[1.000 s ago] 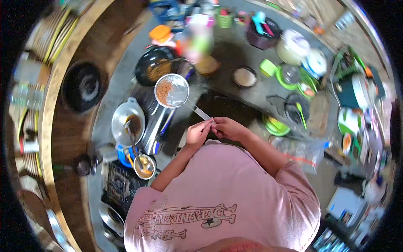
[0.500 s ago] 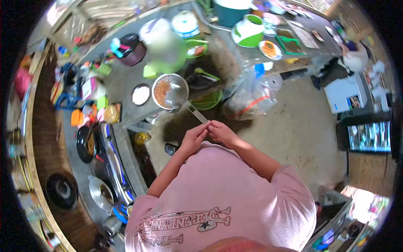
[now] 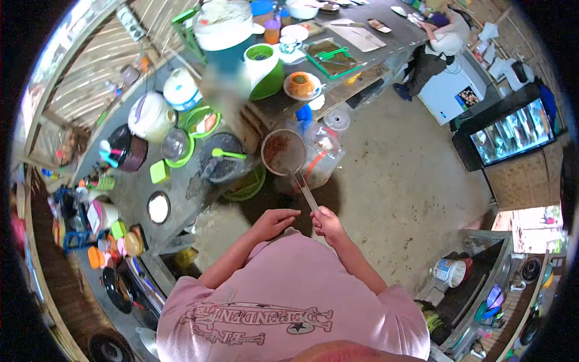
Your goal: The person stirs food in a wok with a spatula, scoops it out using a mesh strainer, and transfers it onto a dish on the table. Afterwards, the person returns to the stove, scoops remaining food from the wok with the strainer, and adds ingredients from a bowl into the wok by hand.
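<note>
A round metal strainer [image 3: 295,160] with a long handle is held out in front of me. Its bowl has small reddish-brown bits lying toward one side. My right hand [image 3: 329,226] is closed around the end of the handle. Just left of it, my left hand [image 3: 277,223] holds nothing, its fingers stretched out and apart from the handle. Behind the strainer hangs a clear plastic bag [image 3: 322,172]. To its left stands a dark grey basin [image 3: 220,172] with a light-green utensil [image 3: 229,154] on it.
A counter [image 3: 136,199] carries a white plate [image 3: 158,207], a green container [image 3: 159,172] and a dark pot [image 3: 129,154]. On the far table are a green-and-white appliance [image 3: 265,75] and a plate of orange food [image 3: 303,85]. Another person [image 3: 443,39] is at the back right.
The strainer has swung right, off the counter. My left hand has come away from the handle while my right hand keeps hold. My view has turned to the right.
</note>
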{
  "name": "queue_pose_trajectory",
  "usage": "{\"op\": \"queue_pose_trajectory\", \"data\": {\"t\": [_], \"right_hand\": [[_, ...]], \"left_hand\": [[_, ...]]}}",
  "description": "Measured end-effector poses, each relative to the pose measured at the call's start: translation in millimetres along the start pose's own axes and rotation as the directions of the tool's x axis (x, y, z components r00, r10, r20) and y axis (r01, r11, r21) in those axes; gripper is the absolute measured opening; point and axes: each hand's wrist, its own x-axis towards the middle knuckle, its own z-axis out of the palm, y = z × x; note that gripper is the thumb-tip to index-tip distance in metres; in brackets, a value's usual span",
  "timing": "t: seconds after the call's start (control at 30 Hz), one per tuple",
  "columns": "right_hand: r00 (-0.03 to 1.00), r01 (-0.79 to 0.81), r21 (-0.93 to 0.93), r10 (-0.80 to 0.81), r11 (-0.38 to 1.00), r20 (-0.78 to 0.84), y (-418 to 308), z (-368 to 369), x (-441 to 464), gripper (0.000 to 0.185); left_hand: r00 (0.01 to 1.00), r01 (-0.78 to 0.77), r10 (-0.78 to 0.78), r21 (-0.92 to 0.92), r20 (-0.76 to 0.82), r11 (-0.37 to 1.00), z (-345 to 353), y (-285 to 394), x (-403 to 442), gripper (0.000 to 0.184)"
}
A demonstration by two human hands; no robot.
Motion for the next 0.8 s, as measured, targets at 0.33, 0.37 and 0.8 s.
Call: {"op": "queue_pose_trajectory", "data": {"t": [0.33, 0.37, 0.8], "right_hand": [[0.975, 0.145, 0.164, -0.113, 0.976, -0.192, -83, -50, 21, 0.015], [0.973, 0.148, 0.172, -0.112, 0.974, -0.2, -85, -56, 23, 0.015], [0.931, 0.279, 0.26, -0.195, 0.924, -0.309, -192, -226, 44, 0.017]], "left_hand": [[0.951, -0.226, 0.207, 0.057, 0.231, 0.973, -34, 16, 169, 0.027], [0.942, -0.215, 0.189, 0.064, 0.278, 0.975, -35, 19, 184, 0.027], [0.852, -0.254, 0.156, 0.134, 0.5, 0.958, 37, 67, 378, 0.03]]}}
